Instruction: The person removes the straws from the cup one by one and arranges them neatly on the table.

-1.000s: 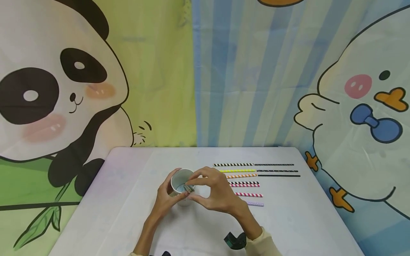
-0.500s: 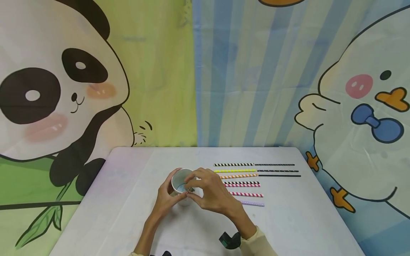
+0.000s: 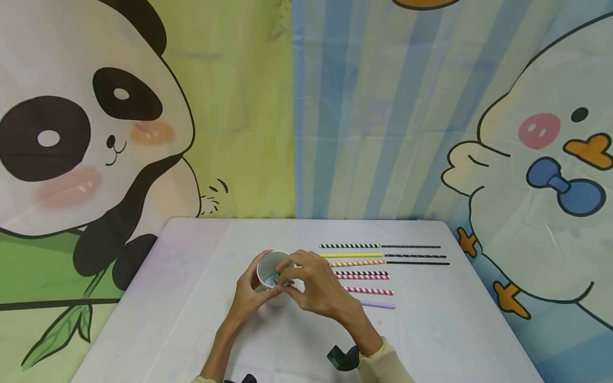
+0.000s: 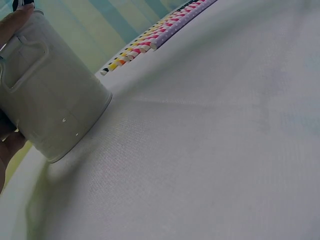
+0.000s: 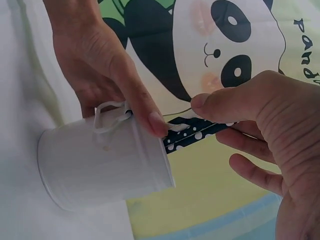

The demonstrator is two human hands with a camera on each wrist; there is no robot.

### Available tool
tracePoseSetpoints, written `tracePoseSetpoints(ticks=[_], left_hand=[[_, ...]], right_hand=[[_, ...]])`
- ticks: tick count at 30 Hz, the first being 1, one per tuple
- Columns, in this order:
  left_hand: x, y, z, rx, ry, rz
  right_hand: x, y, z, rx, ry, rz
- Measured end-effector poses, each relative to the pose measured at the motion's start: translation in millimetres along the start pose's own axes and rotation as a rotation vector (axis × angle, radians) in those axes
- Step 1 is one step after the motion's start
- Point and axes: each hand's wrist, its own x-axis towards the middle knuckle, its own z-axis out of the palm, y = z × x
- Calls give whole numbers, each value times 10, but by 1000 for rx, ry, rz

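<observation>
In the head view a white cup (image 3: 266, 261) with a small handle is tilted toward me. My left hand (image 3: 249, 291) grips it around its side, the thumb at the rim beside the handle, as the right wrist view shows. Dark paper straws with white dots (image 5: 195, 134) stick out of the cup's mouth. My right hand (image 3: 316, 284) pinches them between thumb and fingers close to the rim. Their lower parts are hidden inside the cup (image 5: 105, 162). How many straws there are, I cannot tell.
To the right on the white table (image 3: 455, 319) lie rows of paper straws: black-striped (image 3: 349, 246), yellow (image 3: 356, 256), orange-striped (image 3: 359, 263), pink-striped (image 3: 371, 291), lilac (image 3: 378, 305) and thin black (image 3: 416, 263). A cartoon-printed curtain (image 3: 244, 106) hangs behind the table.
The straws in my right hand have changed their tilt at the cup's rim, and the right hand and forearm have shifted slightly left. My left hand keeps its grip on the cup.
</observation>
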Motion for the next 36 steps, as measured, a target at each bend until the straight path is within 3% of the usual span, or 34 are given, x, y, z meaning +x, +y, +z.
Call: tracePoseSetpoints(ticks=[8, 15, 27, 36], left_hand=[[-1, -1, -5, -4, 3, 12], [-8, -26, -17, -22, -3, 21], [-6, -27, -10, -32, 2, 20], [10, -16, -4, 34, 25, 25]], right_hand=[[32, -69, 2, 92, 27, 10], [67, -96, 21, 140, 99, -51], [137, -183, 143, 382, 184, -61], [204, -258, 189, 607, 177, -52]])
